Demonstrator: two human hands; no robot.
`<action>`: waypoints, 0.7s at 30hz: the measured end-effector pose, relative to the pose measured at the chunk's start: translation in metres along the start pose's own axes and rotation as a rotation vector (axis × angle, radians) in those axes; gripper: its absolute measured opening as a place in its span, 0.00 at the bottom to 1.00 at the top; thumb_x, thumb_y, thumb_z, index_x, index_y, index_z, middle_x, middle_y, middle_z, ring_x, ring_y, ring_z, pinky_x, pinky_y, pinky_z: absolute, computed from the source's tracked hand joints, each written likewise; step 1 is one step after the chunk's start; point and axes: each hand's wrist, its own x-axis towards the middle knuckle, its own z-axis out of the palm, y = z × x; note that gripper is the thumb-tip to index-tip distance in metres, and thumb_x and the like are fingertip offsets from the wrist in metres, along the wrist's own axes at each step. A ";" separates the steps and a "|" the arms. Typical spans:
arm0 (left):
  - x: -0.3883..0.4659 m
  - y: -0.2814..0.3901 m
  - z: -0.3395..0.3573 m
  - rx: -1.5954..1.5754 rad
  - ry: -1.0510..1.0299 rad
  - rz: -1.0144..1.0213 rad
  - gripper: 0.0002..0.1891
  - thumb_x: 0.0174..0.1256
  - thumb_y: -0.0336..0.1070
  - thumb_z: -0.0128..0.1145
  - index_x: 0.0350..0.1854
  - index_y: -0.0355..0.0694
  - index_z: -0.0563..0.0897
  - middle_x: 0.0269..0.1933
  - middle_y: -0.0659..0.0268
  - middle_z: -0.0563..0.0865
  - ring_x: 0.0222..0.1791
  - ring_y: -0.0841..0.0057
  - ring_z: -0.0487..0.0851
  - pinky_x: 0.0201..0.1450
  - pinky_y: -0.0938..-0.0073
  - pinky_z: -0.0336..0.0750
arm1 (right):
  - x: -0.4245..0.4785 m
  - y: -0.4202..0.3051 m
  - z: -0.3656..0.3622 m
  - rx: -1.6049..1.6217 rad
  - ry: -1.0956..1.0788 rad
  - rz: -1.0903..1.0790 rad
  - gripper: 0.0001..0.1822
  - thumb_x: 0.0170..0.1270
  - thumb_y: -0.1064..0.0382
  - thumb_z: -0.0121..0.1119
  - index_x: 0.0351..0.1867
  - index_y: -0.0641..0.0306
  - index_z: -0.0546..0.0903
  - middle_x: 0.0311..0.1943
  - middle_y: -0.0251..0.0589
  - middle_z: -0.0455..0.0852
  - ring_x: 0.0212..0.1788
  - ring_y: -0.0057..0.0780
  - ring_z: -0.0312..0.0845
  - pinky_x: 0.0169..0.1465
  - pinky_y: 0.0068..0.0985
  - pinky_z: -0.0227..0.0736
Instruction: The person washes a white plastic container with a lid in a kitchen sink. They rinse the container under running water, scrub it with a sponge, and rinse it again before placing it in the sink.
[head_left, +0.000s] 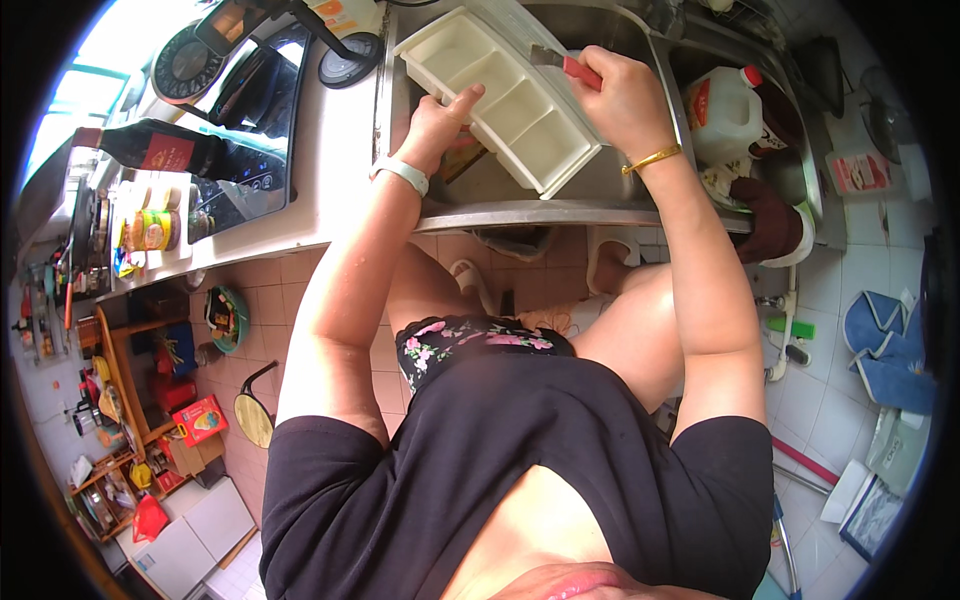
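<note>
My left hand (444, 124) grips the near long side of a white plastic tray (517, 135) divided into several compartments, its thumb over the rim. The tray is tilted above a stainless steel sink basin (615, 180), and its compartments look bare. In my right hand (626, 94) is a small brush (582, 73) with a red handle, its dark head over the tray's far edge. Along that far side runs a clear plastic piece (517, 26), perhaps a lid. Below my left hand, a brownish-yellow item (463, 156) lies in the basin, partly hidden by the tray.
The second basin to the right holds a white plastic jug (724, 112) with a red cap. A dark red cloth (769, 217) hangs over its front edge. On the left counter are a dark bottle (161, 148), a black glass cooktop (251, 180) and a jar (154, 230).
</note>
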 end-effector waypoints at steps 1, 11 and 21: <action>0.001 -0.001 -0.001 -0.007 0.000 0.006 0.37 0.65 0.62 0.63 0.62 0.32 0.77 0.54 0.59 0.82 0.50 0.71 0.83 0.51 0.70 0.85 | 0.000 0.000 -0.001 0.007 0.008 0.025 0.06 0.60 0.61 0.64 0.32 0.60 0.82 0.30 0.47 0.87 0.35 0.52 0.83 0.36 0.42 0.78; -0.004 0.003 0.001 -0.044 0.003 0.024 0.38 0.65 0.62 0.63 0.64 0.33 0.76 0.53 0.60 0.83 0.47 0.72 0.83 0.50 0.70 0.85 | -0.003 -0.013 0.005 -0.017 0.025 0.049 0.08 0.59 0.60 0.66 0.31 0.60 0.80 0.29 0.46 0.86 0.36 0.51 0.83 0.36 0.42 0.78; 0.005 -0.011 0.005 -0.283 -0.021 0.031 0.21 0.77 0.45 0.53 0.61 0.35 0.74 0.54 0.59 0.84 0.47 0.70 0.87 0.40 0.70 0.86 | -0.013 -0.077 0.021 -0.304 -0.042 -0.136 0.04 0.61 0.65 0.59 0.36 0.61 0.79 0.30 0.43 0.86 0.29 0.40 0.89 0.28 0.34 0.82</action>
